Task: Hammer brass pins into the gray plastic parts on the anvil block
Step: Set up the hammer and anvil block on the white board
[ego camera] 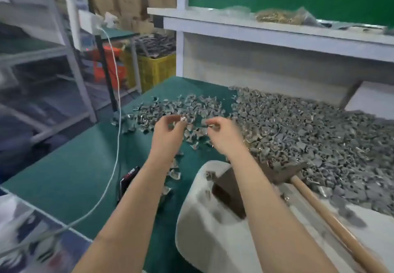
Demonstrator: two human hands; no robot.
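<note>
Both hands hover over a scatter of gray plastic parts [187, 106] on the green mat. My left hand [168, 130] pinches a small gray part [183, 119] between thumb and fingertips. My right hand [223, 132] pinches another small piece [210, 125]; blur hides what it is. A dark metal anvil block [228, 189] sits on a white cloth [204, 219] below my right forearm, with a gray part [210, 175] beside it. A hammer lies to the right, its head [283, 171] on the cloth's edge and its wooden handle [332, 219] running toward me.
A large heap of gray parts [309, 136] fills the right side of the mat. A bag of brass pins [277, 16] lies on the white shelf above. A white cable [116, 123] crosses the left of the mat near a dark phone [129, 179]. A yellow crate [157, 68] stands beyond.
</note>
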